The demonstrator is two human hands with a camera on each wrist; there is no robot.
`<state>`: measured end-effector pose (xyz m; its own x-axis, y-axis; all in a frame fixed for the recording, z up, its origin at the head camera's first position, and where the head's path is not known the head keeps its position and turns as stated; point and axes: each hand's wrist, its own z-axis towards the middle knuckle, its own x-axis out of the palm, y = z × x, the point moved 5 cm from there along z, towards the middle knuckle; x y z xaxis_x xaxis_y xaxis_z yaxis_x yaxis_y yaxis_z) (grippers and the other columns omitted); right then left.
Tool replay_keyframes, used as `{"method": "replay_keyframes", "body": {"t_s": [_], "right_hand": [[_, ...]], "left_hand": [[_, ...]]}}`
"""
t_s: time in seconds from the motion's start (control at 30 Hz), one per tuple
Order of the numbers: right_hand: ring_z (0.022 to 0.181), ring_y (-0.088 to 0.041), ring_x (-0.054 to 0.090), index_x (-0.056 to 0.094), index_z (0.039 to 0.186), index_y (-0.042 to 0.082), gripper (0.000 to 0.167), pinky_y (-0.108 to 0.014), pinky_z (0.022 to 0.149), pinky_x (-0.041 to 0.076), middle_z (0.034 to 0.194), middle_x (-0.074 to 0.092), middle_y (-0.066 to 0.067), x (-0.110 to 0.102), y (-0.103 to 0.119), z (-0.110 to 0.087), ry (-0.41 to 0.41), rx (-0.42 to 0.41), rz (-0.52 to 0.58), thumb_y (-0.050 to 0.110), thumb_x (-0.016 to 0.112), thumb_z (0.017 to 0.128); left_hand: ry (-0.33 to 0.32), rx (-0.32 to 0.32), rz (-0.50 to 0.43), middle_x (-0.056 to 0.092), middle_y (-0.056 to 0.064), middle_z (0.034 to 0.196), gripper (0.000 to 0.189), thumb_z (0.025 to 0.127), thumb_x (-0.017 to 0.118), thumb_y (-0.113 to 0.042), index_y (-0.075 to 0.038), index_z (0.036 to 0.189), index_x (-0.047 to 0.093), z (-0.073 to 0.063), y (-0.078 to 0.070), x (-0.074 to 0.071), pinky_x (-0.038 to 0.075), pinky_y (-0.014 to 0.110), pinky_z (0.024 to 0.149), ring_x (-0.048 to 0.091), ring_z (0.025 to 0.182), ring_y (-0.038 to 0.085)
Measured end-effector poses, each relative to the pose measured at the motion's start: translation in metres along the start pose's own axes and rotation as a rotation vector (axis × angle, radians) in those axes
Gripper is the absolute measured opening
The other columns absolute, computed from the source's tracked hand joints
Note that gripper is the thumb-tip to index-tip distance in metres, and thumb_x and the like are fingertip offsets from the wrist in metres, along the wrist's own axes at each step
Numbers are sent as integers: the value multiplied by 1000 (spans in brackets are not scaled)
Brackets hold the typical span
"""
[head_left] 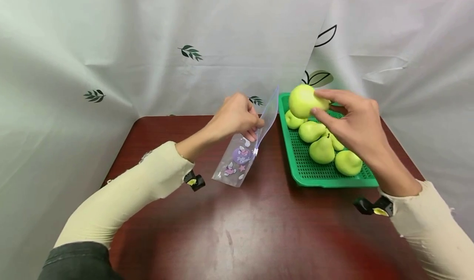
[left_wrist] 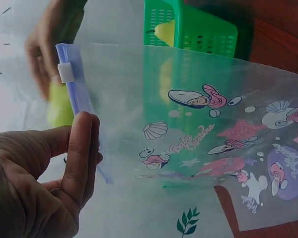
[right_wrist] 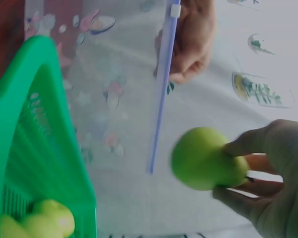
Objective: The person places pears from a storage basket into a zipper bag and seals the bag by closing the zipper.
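Note:
My left hand [head_left: 238, 117] pinches the top edge of a clear zip bag [head_left: 237, 160] printed with pink and purple cartoon figures. In the left wrist view the bag's purple zip strip [left_wrist: 75, 94] carries a white slider [left_wrist: 65, 72], and my fingers sit against that strip. A yellow-green pear [head_left: 305, 101] is in my right hand [head_left: 357, 121], gripped between thumb and fingers above the basket's left side. In the right wrist view the pear [right_wrist: 206, 158] hangs beside the bag's zip edge, apart from it, with its stem toward my palm.
A green plastic basket [head_left: 292, 164] holding several pears [head_left: 322, 150] stands at the right of the dark red table [head_left: 259, 222]. A white curtain [head_left: 229, 33] with leaf prints hangs behind the table.

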<state>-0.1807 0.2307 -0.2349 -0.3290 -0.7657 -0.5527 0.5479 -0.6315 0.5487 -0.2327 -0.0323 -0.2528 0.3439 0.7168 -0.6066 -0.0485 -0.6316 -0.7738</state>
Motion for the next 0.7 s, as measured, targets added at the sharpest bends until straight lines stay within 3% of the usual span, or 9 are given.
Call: {"method": "replay_keyframes", "body": {"t_s": [0.1,0.2,0.43,0.7], "right_hand": [[116,13,73,84,130,3,40,-8,97,60,127,84,-18,9,9,6,-48,-38,122,-5,89,91],[119,5,77,84,130,2,40,-11,98,61,128,84,-16,20,15,8,-36,-51,166,-5,90,91],[122,-26,81,83,133,3,41,-6,96,58,131,84,-14,36,13,7,61,-17,125,1,91,93],[118,-29,81,84,133,10,36,0,94,51,132,84,-11,39,13,10,191,-18,39,9,88,97]], "left_hand": [[8,3,-16,82,11,73,17,99,81,-9,-4,84,85,1,-1,3,72,36,74,83,62,21],[3,11,-31,82,12,73,17,98,81,-9,-5,82,84,1,-2,4,72,36,73,83,63,21],[-16,2,-65,83,13,75,13,100,80,-9,-4,89,83,2,-5,2,71,33,68,84,64,22],[-24,13,-122,83,14,79,12,99,81,-8,-5,88,84,3,-3,0,72,39,72,82,61,20]]}}
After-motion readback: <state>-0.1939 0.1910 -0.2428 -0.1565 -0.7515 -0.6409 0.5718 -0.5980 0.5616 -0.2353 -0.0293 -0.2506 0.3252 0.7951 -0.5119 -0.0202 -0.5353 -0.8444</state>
